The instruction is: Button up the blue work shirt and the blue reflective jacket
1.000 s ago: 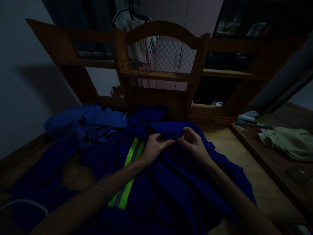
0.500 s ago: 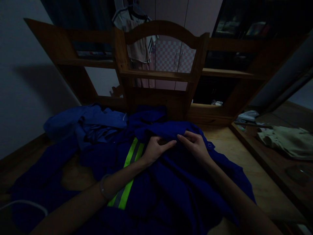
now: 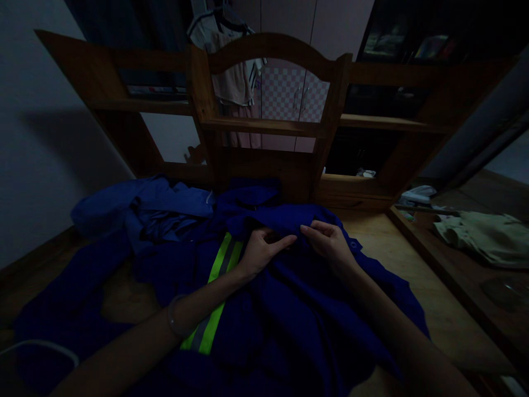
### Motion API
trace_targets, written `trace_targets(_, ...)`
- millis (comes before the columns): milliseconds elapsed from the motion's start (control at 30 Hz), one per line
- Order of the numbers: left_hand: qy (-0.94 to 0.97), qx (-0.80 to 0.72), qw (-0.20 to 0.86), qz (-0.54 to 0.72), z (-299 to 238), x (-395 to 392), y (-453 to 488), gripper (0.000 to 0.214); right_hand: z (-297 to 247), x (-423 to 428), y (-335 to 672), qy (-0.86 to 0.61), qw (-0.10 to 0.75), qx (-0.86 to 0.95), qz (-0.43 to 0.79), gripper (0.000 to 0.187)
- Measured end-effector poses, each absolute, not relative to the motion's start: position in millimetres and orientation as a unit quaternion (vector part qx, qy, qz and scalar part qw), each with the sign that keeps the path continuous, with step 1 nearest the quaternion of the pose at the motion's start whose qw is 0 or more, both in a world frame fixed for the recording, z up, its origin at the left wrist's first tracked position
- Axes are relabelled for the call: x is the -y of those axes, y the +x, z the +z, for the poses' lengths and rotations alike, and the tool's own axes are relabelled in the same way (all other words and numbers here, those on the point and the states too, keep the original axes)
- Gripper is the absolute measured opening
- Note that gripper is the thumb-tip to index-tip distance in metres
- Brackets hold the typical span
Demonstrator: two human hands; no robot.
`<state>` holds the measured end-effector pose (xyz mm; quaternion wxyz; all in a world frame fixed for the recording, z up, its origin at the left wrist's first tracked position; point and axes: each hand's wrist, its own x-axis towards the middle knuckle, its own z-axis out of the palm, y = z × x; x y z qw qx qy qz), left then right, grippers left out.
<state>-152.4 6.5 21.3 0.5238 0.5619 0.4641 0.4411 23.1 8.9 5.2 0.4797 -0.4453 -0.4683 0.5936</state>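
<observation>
A dark blue work jacket [image 3: 297,309] with a yellow-green and grey reflective band [image 3: 219,292] lies spread and rumpled before me. My left hand [image 3: 259,252] is at the jacket's upper part, its thumb pointing right and its fingers curled partly out of sight in the cloth. Just to the right, my right hand [image 3: 330,242] pinches a fold of the same jacket between thumb and fingers. The two thumbs are close together but apart. A small round snap or eyelet [image 3: 354,244] shows on a tab right of my right hand.
A lighter blue garment [image 3: 165,204] is heaped at the left, near the wall. Behind stands a wooden shelf unit [image 3: 264,129] on the wooden tabletop [image 3: 413,264]. Pale green cloth [image 3: 487,237] lies at the right. A white cable [image 3: 45,344] curves at lower left.
My right hand's fingers have shifted very slightly on the cloth. Both hands otherwise keep their place on the jacket, and the view has moved only a little.
</observation>
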Motion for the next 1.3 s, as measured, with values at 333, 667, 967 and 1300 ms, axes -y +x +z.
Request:
trace_targets(333,0.574,-0.469,0.512,0.434,15.4,-6.0,-153.9,0.028,6.1,-9.5,21.4,-0.433,0.459,0.486,0.605,0.035)
trace_targets(667,0.626,-0.481,0.448,0.419,14.7,-1.6,-153.3,0.024,5.5,-9.2,22.4,-0.440,0.461,0.481,0.602,0.040)
trace_targets(967,0.623,-0.459,0.463,0.432,18.3,1.4,-152.1,0.026,7.1,-7.1,23.6,-0.417,0.458,0.459,0.637,0.031)
trace_targets(1300,0.624,-0.459,0.455,0.439,22.7,4.4,-152.7,0.026,7.3,-6.4,22.3,-0.411,0.467,0.442,0.646,0.031)
